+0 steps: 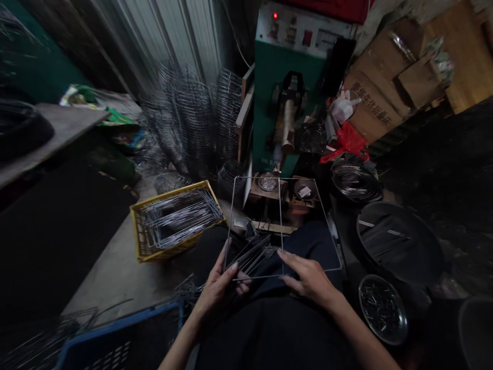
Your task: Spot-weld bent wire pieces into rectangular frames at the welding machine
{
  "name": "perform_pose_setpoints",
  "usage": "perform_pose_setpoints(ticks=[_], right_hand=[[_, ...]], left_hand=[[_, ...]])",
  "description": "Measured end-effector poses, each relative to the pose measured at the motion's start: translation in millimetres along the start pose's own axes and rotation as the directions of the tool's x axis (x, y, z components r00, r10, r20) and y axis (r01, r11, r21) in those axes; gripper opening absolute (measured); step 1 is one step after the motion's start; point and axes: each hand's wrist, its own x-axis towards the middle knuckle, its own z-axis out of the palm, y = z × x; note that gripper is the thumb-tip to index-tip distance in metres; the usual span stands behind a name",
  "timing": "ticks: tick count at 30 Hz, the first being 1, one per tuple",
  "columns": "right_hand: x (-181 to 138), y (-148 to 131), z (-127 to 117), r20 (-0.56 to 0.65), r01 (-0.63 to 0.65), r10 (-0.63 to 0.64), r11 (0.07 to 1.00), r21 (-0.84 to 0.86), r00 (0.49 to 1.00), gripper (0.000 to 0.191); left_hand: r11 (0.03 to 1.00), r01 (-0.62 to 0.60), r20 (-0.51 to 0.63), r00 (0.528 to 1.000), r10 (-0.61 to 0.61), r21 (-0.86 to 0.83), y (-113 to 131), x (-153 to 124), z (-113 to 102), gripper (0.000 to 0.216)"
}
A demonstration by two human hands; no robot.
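A rectangular wire frame (281, 216) with one crossbar is held up over the lap, tilted away from me. My left hand (220, 277) is closed on its lower left corner, thumb on top of the wire. At the lower end of the crossbar, my right hand (310, 275) pinches the wire between thumb and fingers. A bunch of thin metal rods (254, 257) shows through the frame, beside the left fingers; whether those fingers touch it I cannot tell. Beyond the frame's top edge is the green machine (265, 128) with a cylindrical metal arm (288, 126).
On the left, a yellow crate (134, 234) holds bent wire frames. A blue crate (115, 329) sits at the lower left. Wire coils (188, 113) are stacked behind. To the right are a round black tub (400, 246) and a bowl of small metal pieces (382, 308).
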Motion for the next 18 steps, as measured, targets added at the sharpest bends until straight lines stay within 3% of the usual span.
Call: perform_pose_setpoints(ticks=[9, 18], right_hand=[[-2.4, 1.5, -6.5, 0.003, 0.009, -0.009, 0.997, 0.079, 1.000, 0.069], [-1.6, 1.3, -20.1, 0.012, -0.003, 0.002, 0.991, 0.132, 1.000, 0.069]], left_hand=[[0.999, 0.043, 0.021, 0.999, -0.044, 0.020, -1.9, -1.7, -3.6, 0.104], [0.999, -0.019, 0.019, 1.000, 0.019, 0.026, -1.3, 0.2, 4.4, 0.100]])
